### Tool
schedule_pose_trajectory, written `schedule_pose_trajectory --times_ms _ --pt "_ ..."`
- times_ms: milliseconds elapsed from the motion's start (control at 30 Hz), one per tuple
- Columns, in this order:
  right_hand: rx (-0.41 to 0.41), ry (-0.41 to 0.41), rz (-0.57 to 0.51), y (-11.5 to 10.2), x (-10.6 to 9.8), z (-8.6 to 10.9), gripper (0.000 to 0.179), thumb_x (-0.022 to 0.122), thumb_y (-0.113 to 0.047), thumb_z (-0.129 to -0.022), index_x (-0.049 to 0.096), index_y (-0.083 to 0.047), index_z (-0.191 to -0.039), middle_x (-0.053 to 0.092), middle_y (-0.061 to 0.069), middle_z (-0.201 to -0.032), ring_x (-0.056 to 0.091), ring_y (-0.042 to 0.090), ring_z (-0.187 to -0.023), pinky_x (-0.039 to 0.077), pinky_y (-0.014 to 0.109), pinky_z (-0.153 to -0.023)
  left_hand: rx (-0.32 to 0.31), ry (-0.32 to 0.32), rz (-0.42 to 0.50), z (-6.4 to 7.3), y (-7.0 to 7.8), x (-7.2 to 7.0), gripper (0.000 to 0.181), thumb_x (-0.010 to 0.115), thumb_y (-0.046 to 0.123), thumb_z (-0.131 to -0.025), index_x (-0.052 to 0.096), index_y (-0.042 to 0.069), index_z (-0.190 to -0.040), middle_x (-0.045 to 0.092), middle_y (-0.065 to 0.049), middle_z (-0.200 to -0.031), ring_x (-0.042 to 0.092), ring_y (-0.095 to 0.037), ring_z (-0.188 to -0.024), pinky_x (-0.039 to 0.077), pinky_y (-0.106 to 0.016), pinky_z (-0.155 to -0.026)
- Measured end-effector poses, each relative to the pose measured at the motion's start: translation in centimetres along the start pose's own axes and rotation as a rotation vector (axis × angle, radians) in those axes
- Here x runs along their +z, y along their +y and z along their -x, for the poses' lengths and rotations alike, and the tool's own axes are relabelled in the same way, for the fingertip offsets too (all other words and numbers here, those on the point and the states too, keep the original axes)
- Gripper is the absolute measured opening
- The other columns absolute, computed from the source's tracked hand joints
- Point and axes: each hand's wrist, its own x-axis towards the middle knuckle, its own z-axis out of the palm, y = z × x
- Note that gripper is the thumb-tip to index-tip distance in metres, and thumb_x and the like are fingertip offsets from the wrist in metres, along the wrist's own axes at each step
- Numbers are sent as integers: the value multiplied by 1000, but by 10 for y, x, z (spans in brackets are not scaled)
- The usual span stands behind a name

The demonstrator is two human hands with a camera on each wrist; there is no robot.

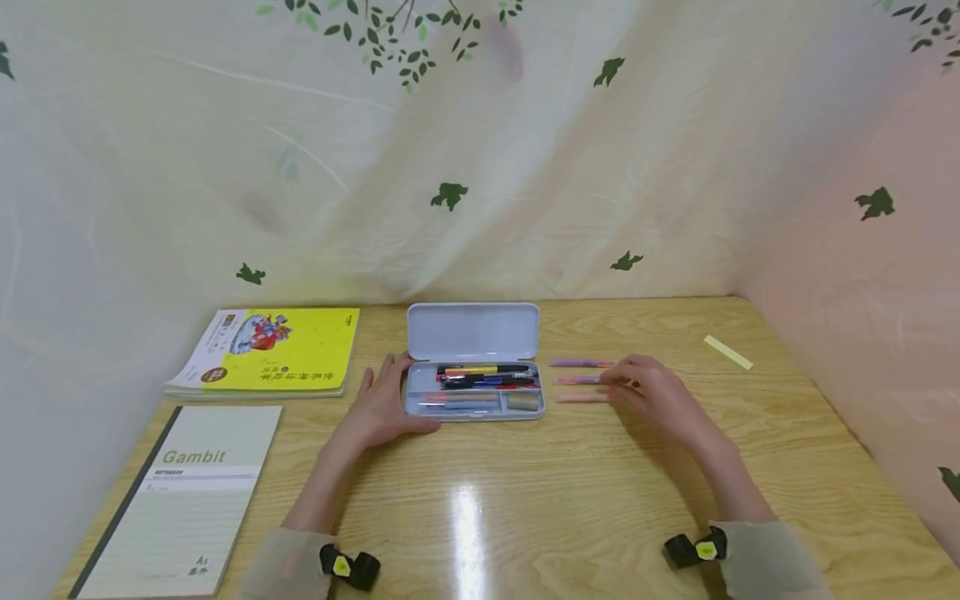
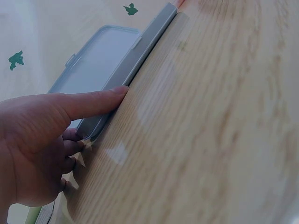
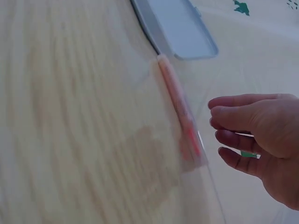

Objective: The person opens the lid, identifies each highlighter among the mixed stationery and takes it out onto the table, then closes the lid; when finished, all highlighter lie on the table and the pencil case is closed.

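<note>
A pale blue pencil case (image 1: 474, 332) stands with its lid up, and pens (image 1: 487, 379) and a beige eraser-like block (image 1: 522, 402) lie inside. My left hand (image 1: 381, 408) holds the case's left end; in the left wrist view the thumb (image 2: 110, 95) lies along its front side and the other fingers bend at the corner. Right of the case, three slim pens lie in a row: a purple one (image 1: 573, 363), a pink-and-purple one (image 1: 577, 380) and a pale pink one (image 1: 581, 397). My right hand (image 1: 648, 396) hovers over their right ends, fingers loosely bent, nothing visible between them.
A yellow-covered book (image 1: 315, 350) lies on a stack at the back left. In front of it is a Gambit notebook (image 1: 187, 492). A pale yellow strip (image 1: 727, 352) lies at the back right of the wooden table (image 1: 570, 500). A patterned curtain (image 1: 525, 167) hangs behind.
</note>
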Motion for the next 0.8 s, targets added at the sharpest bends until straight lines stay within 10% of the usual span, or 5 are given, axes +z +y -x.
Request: schedule_pose_trajectory --times_ms 800 --pt "-96 -112 -315 -125 65 -57 35 71 -11 -97 68 -10 -132 73 10 -120 67 18 -101 60 39 -90 16 -1 -17 -3 0 0 111 89 45 -75 25 9 -158 21 -22 -170 8 -46 -160 -4 -63 -130"
